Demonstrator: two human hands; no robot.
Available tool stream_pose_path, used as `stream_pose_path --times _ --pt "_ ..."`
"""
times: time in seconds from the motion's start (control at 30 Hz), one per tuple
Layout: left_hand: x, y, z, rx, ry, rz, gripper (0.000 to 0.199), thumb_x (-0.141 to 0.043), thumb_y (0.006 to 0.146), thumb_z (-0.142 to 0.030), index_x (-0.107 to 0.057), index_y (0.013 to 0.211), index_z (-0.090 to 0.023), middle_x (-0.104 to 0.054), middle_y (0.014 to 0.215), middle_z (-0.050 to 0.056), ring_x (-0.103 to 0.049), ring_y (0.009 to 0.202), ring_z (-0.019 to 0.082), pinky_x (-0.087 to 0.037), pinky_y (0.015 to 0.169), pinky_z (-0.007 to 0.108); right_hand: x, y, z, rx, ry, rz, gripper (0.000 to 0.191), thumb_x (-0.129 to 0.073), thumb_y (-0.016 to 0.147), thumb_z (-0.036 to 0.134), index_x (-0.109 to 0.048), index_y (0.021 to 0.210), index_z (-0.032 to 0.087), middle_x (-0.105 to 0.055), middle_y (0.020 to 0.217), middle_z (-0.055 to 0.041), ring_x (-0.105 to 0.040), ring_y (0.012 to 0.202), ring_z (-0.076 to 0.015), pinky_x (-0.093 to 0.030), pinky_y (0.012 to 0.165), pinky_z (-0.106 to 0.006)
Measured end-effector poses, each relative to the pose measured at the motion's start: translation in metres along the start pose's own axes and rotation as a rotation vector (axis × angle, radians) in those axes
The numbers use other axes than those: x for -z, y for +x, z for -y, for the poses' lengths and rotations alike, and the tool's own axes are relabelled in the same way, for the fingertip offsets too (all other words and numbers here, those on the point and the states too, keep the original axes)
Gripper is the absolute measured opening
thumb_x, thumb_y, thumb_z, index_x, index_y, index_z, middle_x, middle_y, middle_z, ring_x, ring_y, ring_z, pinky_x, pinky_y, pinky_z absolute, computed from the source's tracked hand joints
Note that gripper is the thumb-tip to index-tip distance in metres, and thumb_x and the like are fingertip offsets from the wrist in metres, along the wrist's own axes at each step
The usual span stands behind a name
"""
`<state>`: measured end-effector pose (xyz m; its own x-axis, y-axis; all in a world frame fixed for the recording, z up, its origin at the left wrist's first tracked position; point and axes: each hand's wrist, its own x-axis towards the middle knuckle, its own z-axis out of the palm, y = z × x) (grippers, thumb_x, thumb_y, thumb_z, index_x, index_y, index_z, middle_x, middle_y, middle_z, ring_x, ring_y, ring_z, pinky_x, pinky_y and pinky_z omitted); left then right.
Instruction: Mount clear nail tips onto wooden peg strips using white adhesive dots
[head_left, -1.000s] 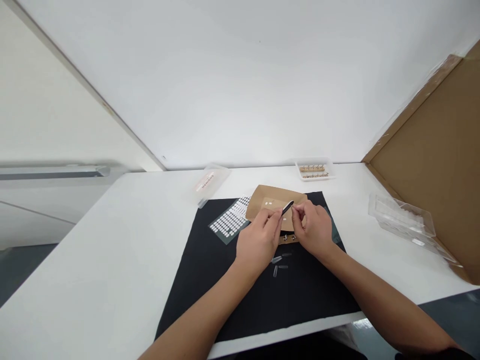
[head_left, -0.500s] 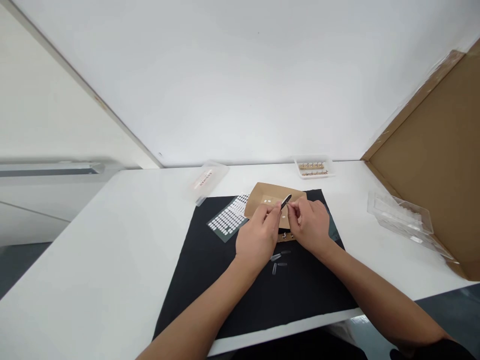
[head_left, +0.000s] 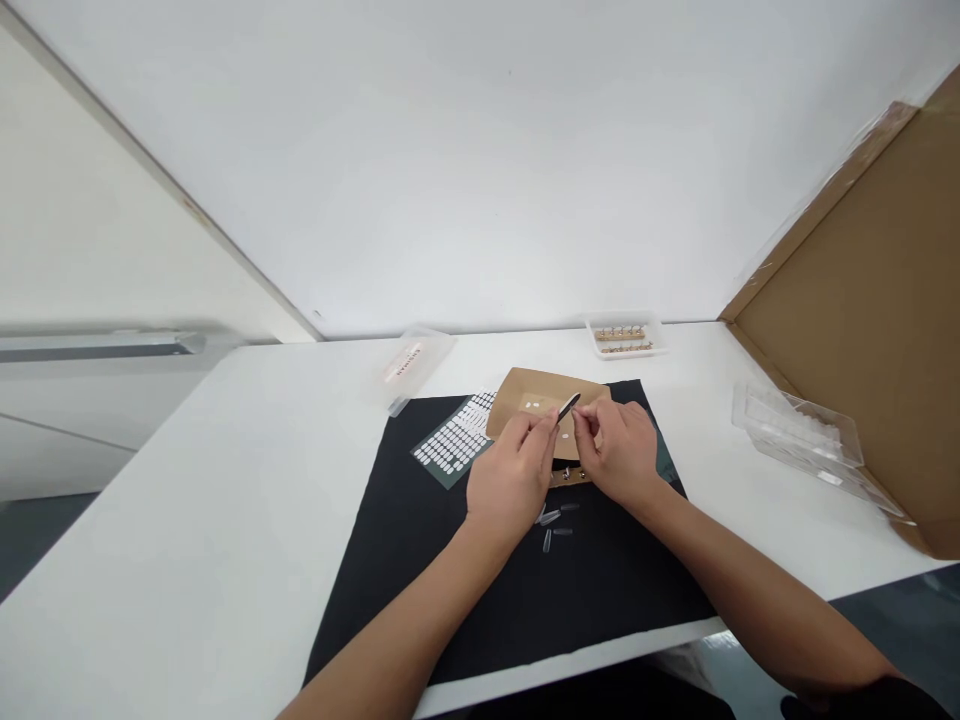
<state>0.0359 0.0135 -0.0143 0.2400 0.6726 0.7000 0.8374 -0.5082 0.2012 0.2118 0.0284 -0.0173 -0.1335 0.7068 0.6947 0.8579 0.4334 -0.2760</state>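
Note:
Pinched in my left hand [head_left: 511, 472] is what looks like a slim nail file [head_left: 569, 407], black-faced with a pale edge and a rounded tip. My right hand [head_left: 622, 452] is closed beside that tip, thumb and finger pressed together; anything between them is too small to make out. Both hands are over the near side of a brown paper tray [head_left: 511, 396] with a few small white pieces inside. Below it, a cork-coloured strip with metal studs [head_left: 568, 477] is partly hidden. Several clear false nail tips [head_left: 550, 518] lie nearer on a black cloth [head_left: 525, 610].
Left of the tray lies a sheet of white oval stickers [head_left: 452, 445]. A clear lid [head_left: 412, 365] rests behind it. At the back, a white box [head_left: 626, 336] holds studded strips. Clear plastic cases [head_left: 810, 440] stand right, beside a cardboard panel [head_left: 870, 300].
Both hands keep nearly the same pose, the file still in my left fingers. The view has shifted very slightly.

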Motion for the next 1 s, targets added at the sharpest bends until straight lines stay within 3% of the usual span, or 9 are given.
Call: stream_pose_path --times 0.2,0.43,0.73,1.0 --pt "-0.002 -0.001 0.000 0.029 -0.014 0.007 0.019 -0.060 0.108 -0.023 -0.072 0.122 -0.019 -0.078 0.099 0.005 -0.074 0.077 0.015 -0.048 0.058 0.025 0.001 0.000 -0.002 0.035 0.015 0.006 0.015 -0.058 0.105 0.024 -0.058 0.091 0.024 -0.066 0.068 0.0014 -0.060 0.061 -0.0186 -0.033 0.065 -0.035" --pt "-0.001 0.002 0.009 0.014 -0.079 0.092 0.026 -0.055 0.106 -0.014 -0.071 0.125 -0.021 -0.076 0.116 0.010 -0.072 0.103 0.025 -0.056 0.086 0.035 0.004 -0.002 -0.004 -0.015 0.060 -0.026 0.012 -0.056 0.105 0.025 -0.059 0.093 0.023 -0.067 0.071 0.0010 -0.058 0.061 -0.0178 -0.037 0.066 -0.035" --pt "0.001 0.006 0.014 0.001 -0.078 0.125 0.020 -0.055 0.110 -0.026 -0.069 0.123 -0.020 -0.070 0.103 0.009 -0.069 0.094 0.024 -0.055 0.082 0.035 0.010 -0.004 -0.008 -0.155 0.241 0.081 0.015 -0.056 0.106 0.034 -0.062 0.097 0.024 -0.072 0.080 -0.0012 -0.067 0.069 -0.0189 -0.045 0.067 -0.033" --pt "0.000 0.002 0.008 -0.072 -0.093 0.007 0.030 -0.058 0.109 -0.021 -0.063 0.138 -0.019 -0.079 0.106 0.009 -0.077 0.090 0.021 -0.058 0.075 0.029 0.001 -0.002 -0.008 -0.141 0.162 0.033 0.011 -0.056 0.105 0.031 -0.061 0.099 0.024 -0.071 0.077 -0.0006 -0.066 0.069 -0.0203 -0.043 0.072 -0.036"
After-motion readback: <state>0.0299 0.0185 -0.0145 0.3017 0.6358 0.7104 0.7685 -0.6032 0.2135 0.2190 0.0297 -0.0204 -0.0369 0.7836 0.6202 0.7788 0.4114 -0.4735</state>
